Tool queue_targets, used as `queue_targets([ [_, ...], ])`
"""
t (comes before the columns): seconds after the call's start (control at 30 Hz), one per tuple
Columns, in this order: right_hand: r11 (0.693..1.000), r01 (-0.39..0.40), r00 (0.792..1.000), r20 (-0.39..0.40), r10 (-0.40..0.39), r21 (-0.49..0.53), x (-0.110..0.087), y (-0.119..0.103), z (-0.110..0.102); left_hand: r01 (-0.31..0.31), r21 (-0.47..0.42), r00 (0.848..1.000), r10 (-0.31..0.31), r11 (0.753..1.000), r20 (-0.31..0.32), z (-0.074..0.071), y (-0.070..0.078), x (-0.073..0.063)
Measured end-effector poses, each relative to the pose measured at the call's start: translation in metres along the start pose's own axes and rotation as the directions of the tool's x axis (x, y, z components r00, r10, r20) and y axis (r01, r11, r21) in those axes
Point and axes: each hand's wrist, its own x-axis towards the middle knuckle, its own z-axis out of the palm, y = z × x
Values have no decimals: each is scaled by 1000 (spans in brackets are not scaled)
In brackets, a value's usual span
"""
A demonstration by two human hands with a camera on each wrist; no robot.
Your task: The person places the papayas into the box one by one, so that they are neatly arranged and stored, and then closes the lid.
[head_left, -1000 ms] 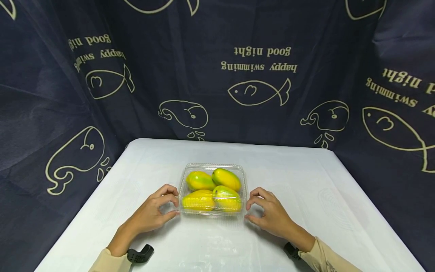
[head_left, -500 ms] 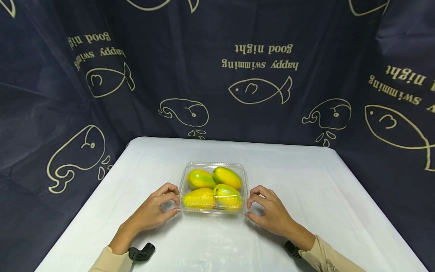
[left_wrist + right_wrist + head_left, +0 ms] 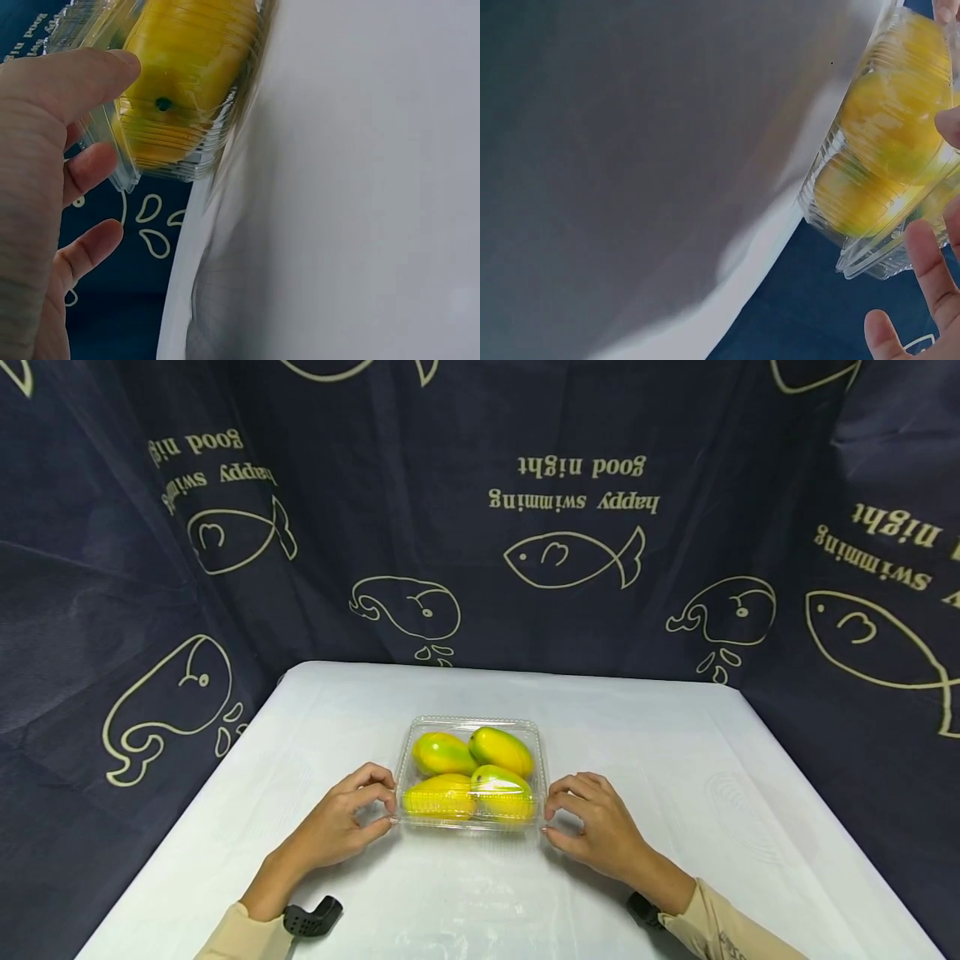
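Observation:
A clear plastic clamshell container (image 3: 472, 825) with its lid down sits on the white table. Several yellow-green mangoes (image 3: 501, 752) lie inside it. At its left side my left hand (image 3: 341, 822) pinches the rim near the front corner, thumb in front and fingers curled behind. My right hand (image 3: 600, 827) does the same at the right side. The left wrist view shows the left thumb (image 3: 112, 71) over the container's edge beside one mango (image 3: 187, 60). In the right wrist view the right hand's middle finger (image 3: 926, 255) is by the lid rim, and part of that hand is cut off.
The white tablecloth (image 3: 480, 902) spreads around the container on every side. A dark blue curtain (image 3: 450, 527) with fish and whale drawings hangs behind and at both sides. Black wrist bands (image 3: 312, 917) sit at both cuffs.
The head view has shifted very slightly. The fingers of my right hand have moved a little at the rim, while the container and my left hand stay in place.

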Motion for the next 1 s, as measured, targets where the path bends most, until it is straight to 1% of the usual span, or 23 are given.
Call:
queue_targets([
  [0.27, 999, -39, 999, 18, 39, 1, -1, -2, -2, -1, -16, 1000, 1, 1000, -5, 1, 0, 1],
  [0.43, 999, -44, 999, 23, 45, -16, -1, -2, -3, -12, 38, 999, 13, 999, -35, 1, 0, 2],
  [0.5, 999, -40, 999, 21, 41, -18, -1, -2, -3, -37, 62, 997, 41, 997, -60, 1, -1, 3],
  [0.57, 999, -37, 999, 21, 38, -19, -1, -2, -2, -78, 66, 993, 83, 995, -84, 1, -2, 4],
  [0.7, 999, -34, 999, 23, 35, -26, 0, -2, -2, -152, 77, 978, 161, 985, -130, 1, -4, 7],
  [0.8, 999, -33, 999, 23, 33, -37, 1, -3, -2, -174, 84, 970, 185, 981, -157, 1, -4, 9],
  [1.0, 998, -17, 1000, 16, 18, -56, 2, -3, -3, -210, 98, 958, 224, 973, -181, 1, -6, 11],
])
